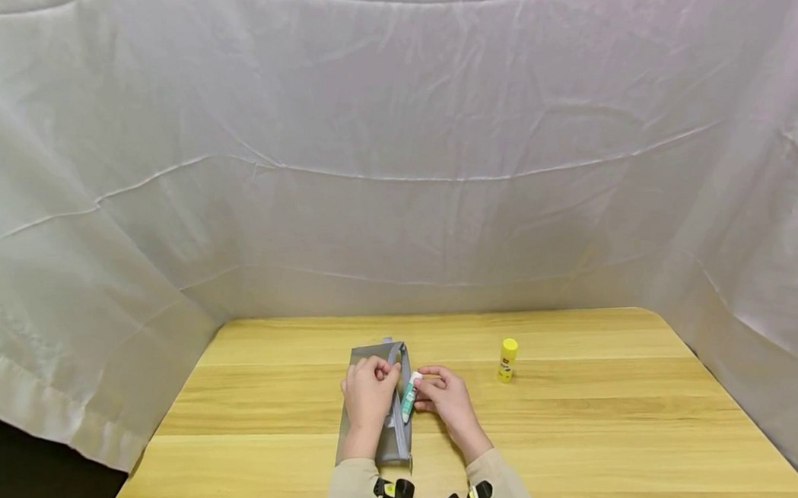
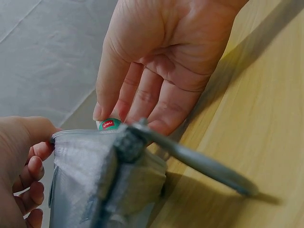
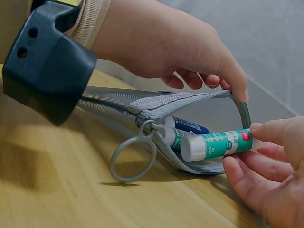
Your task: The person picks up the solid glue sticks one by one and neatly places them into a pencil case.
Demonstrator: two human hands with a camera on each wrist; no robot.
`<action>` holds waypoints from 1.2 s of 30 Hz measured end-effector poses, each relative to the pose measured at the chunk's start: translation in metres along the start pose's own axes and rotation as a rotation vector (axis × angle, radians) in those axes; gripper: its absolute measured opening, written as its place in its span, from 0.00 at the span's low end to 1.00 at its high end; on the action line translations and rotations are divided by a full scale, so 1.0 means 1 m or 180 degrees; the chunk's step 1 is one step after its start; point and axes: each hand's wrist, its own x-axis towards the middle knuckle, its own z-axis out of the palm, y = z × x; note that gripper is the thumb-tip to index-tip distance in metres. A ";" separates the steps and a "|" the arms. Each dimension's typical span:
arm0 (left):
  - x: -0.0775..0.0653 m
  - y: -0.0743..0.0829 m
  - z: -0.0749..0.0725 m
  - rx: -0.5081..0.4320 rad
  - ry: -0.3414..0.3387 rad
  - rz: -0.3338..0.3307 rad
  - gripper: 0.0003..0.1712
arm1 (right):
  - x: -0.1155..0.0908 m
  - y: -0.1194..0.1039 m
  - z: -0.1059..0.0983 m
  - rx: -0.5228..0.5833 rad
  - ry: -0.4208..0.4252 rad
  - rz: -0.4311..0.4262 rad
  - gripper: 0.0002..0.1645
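A grey zip pouch [image 1: 391, 451] lies on the table with its zip undone. My left hand [image 1: 367, 396] pinches the top edge of its mouth between thumb and index finger, lifting it. My right hand [image 1: 451, 404] holds a green-and-white glue stick [image 3: 221, 145] by its red-marked end, white cap toward the pouch mouth. Through the gap in the right wrist view show a second green-and-white stick [image 3: 176, 137] and a dark blue stick [image 3: 190, 125] inside the pouch. A grey ring pull [image 3: 113, 162] hangs at the zip's near end.
A yellow glue stick [image 1: 507, 359] stands upright on the wooden table [image 1: 589, 435], right of my right hand. Pale curtains [image 1: 439, 231] enclose the table at the back and sides. Each wrist wears a black camera mount [image 1: 396, 492].
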 end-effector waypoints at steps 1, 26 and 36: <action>0.000 0.000 0.000 -0.0002 0.0008 0.0006 0.15 | 0.001 0.000 0.000 -0.0016 0.0014 0.0002 0.24; 0.000 0.003 -0.002 0.0062 0.0080 0.0053 0.14 | 0.008 -0.001 0.000 -0.0139 0.0147 -0.0046 0.22; 0.000 0.001 0.000 0.0025 0.0085 0.0054 0.15 | 0.005 -0.004 -0.002 -0.0275 0.0265 -0.0110 0.22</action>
